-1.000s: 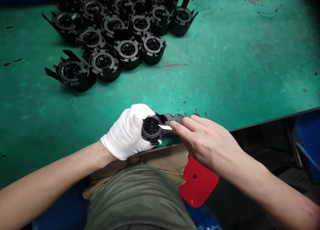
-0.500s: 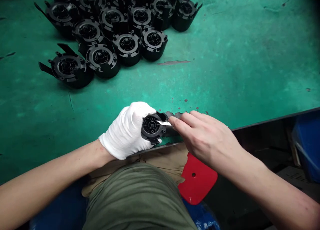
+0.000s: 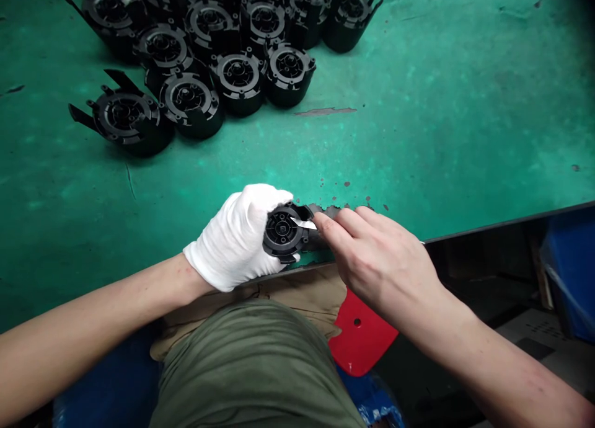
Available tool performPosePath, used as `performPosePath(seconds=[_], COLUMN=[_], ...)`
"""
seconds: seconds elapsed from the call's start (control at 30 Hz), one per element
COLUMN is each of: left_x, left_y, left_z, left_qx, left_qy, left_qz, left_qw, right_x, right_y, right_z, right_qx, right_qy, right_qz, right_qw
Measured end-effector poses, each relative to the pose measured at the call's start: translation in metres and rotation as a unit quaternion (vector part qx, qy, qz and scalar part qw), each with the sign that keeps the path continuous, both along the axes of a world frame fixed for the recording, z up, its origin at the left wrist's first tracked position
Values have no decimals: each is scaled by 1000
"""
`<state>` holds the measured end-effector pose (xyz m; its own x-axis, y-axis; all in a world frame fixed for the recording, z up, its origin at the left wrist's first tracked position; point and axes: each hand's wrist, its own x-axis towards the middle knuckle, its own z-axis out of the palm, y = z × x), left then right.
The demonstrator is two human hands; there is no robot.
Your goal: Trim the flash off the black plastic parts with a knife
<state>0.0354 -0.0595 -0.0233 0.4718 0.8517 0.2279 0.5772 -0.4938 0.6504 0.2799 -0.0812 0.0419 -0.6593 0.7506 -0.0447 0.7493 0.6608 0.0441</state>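
My left hand, in a white glove, is wrapped round a black round plastic housing near the table's front edge. The housing's ribbed round face is turned up toward me. My bare right hand is closed on a knife, whose pale pointed blade sticks out to the left past the fingertips. The blade's tip lies over the right side of the housing's rim; whether it touches the plastic I cannot tell. The fingers hide the knife's handle.
Several like black housings stand grouped at the back left of the green table, some with upright prongs. Below the table edge are a red plastic panel and blue plastic at the right.
The blade has tilted slightly and its tip sits a little higher on the housing's rim. Both hands keep their grip; the whole view has shifted slightly.
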Motion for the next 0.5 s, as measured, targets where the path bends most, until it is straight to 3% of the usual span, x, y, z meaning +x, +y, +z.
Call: performPosePath(seconds=[0.2, 0.37, 0.5], left_x=[-2, -1, 2], left_y=[-3, -1, 2], left_z=[-3, -2, 5], left_qx=[54, 19, 33], left_qy=[3, 19, 14], left_qz=[4, -2, 0], left_qw=[999, 1000, 999], right_x=[-5, -7, -5], right_y=[-7, -11, -4], right_z=[-3, -8, -6], right_qx=[-1, 4, 16], right_qy=[-1, 5, 3], right_qz=[-25, -43, -22], right_qw=[1000, 999, 1000])
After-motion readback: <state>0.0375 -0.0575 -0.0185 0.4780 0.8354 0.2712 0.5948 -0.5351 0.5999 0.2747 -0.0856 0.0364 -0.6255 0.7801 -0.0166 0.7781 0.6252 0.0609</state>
